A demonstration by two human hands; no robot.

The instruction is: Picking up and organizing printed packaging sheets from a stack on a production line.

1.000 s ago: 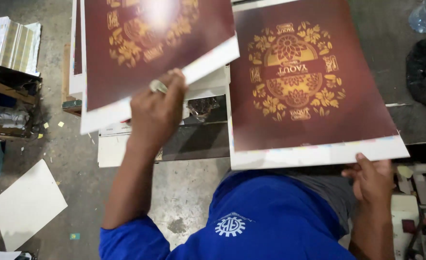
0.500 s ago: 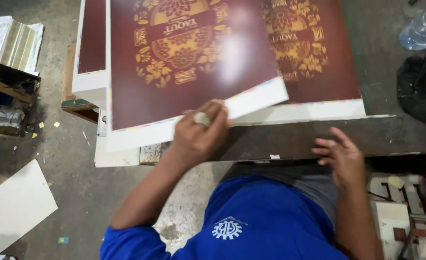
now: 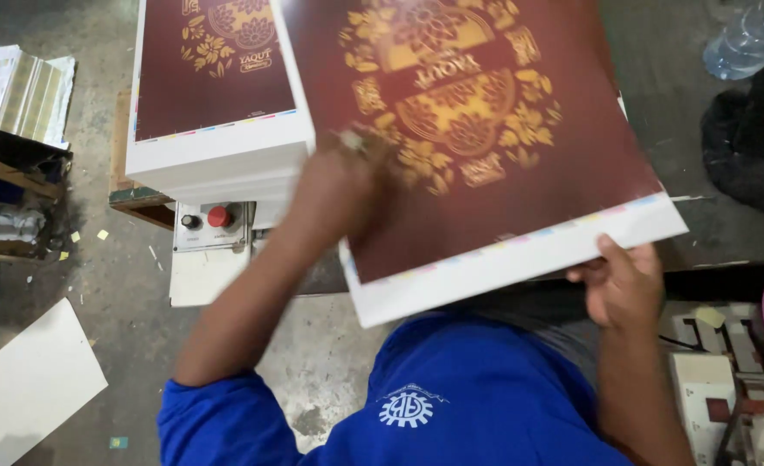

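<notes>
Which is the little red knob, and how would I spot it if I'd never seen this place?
Find the tall stack of white sheets with a dark red and gold print on top, at the upper left. Just under its front edge sits a small pale control panel. The red knob is on it, beside a smaller black knob; nothing else there is bright red and round.

A plastic bottle point(image 3: 749, 39) lies top right, a white sheet point(image 3: 28, 388) on the floor point(image 3: 123, 285), a red button point(image 3: 219, 217) between.

Left hand point(image 3: 347, 185) flat on maroon printed sheet point(image 3: 503, 173); right hand point(image 3: 621, 285) pinching sheet's lower edge; sheet stack point(image 3: 218, 129) beside.
</notes>
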